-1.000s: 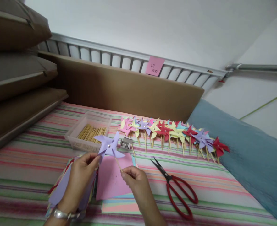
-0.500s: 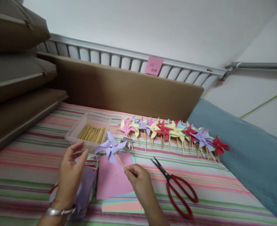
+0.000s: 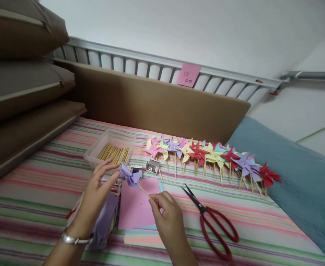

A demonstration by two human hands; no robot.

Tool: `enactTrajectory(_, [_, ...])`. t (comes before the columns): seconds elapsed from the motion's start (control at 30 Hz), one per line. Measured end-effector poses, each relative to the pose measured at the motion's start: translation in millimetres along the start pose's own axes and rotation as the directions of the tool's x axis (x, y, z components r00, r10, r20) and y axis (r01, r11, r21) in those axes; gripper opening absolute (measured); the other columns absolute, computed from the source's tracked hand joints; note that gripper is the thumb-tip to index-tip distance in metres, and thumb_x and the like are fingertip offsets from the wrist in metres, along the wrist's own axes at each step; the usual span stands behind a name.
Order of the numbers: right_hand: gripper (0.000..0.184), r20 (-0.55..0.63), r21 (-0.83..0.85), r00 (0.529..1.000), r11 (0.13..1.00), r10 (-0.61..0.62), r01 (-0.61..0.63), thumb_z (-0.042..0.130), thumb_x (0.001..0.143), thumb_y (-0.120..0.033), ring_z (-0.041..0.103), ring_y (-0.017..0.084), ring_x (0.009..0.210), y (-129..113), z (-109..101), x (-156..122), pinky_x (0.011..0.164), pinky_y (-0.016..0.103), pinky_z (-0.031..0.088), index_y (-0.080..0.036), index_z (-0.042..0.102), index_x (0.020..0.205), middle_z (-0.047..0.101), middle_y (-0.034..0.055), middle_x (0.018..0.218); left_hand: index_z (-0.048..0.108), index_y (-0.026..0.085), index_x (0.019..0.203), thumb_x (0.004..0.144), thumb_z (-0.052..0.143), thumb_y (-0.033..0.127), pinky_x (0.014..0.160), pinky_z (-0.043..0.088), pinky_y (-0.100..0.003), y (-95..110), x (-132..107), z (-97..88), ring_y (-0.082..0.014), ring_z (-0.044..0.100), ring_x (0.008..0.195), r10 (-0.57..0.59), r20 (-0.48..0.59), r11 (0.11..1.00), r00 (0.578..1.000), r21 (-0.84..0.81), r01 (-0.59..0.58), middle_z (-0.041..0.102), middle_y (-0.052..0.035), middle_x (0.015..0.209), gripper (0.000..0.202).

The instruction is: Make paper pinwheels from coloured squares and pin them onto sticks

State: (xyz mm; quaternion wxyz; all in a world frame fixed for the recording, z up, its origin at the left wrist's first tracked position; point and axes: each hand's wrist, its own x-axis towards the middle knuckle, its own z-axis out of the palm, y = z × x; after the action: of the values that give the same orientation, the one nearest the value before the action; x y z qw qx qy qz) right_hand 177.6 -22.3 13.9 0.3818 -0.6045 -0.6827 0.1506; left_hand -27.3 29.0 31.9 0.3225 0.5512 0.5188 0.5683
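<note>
A purple paper pinwheel (image 3: 129,176) is held up by its thin wooden stick, which my right hand (image 3: 166,216) pinches near the lower end. My left hand (image 3: 98,188) has its fingers apart, with the fingertips at the left edge of the pinwheel's blades; whether they touch the paper I cannot tell. Under the left hand lies a stack of cut purple paper pieces (image 3: 104,225), partly hidden. Pink square sheets (image 3: 137,207) lie beneath the pinwheel, with other pastel sheets showing below them.
Behind the left hand is a clear plastic box (image 3: 92,149) of wooden sticks (image 3: 114,152). Small boxes of pins (image 3: 152,167) stand nearby. Finished pinwheels (image 3: 198,153) lie in a row at the back right. Red-handled scissors (image 3: 206,214) rest right of my right hand. A brown board (image 3: 151,99) stands behind.
My left hand has moved up to the pinwheel's blades. The pinwheel has turned and now shows more from the side. The whole view has shifted slightly.
</note>
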Motion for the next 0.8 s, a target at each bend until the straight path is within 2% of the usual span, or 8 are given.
enactTrajectory(0.17, [0.018,-0.074,-0.081,0.990,0.990,-0.118,0.112,0.050,0.088,-0.019,0.056,0.019,0.073,-0.7,2.2,-1.5,0.067,0.029,0.040,-0.019,0.067,0.084,0.061,0.0050,0.075,0.065,0.023,0.088,0.078,0.062,0.036,0.105,0.027,-0.042,-1.6,0.3,3.4,-0.0256,0.041,0.128,-0.038,0.040,0.995,0.998,-0.095,0.042,0.049,-0.0080,0.135,0.016])
enactTrajectory(0.27, [0.018,-0.102,-0.107,0.982,0.983,-0.161,0.150,0.049,0.088,-0.019,0.055,0.019,0.073,-1.1,2.7,-2.0,0.067,0.030,0.040,-0.019,0.067,0.085,0.061,0.0053,0.075,0.066,0.021,0.080,0.077,0.063,0.036,0.106,0.026,-0.041,-2.0,1.6,5.7,-0.0265,0.038,0.129,-0.045,0.048,0.994,0.998,-0.098,0.050,0.049,-0.0092,0.134,0.015])
enactTrajectory(0.5, [0.018,-0.113,-0.115,0.974,0.977,-0.194,0.181,0.049,0.089,-0.020,0.055,0.018,0.072,-2.9,3.4,-3.8,0.067,0.030,0.040,-0.019,0.067,0.086,0.062,0.0048,0.075,0.067,0.020,0.072,0.076,0.063,0.037,0.105,0.027,-0.040,6.8,1.1,7.2,-0.0274,0.043,0.125,-0.033,0.063,0.998,0.997,-0.051,0.036,0.052,-0.0097,0.131,0.018])
enactTrajectory(0.8, [0.017,-0.114,-0.117,0.972,0.975,-0.204,0.191,0.050,0.089,-0.019,0.054,0.019,0.072,-4.1,3.6,-2.6,0.068,0.031,0.037,-0.020,0.066,0.083,0.061,0.0041,0.074,0.068,0.020,0.067,0.076,0.061,0.035,0.102,0.031,-0.042,7.0,-0.5,7.7,-0.0286,0.048,0.120,-0.056,0.078,0.998,0.995,-0.029,0.059,0.055,-0.0088,0.129,0.019])
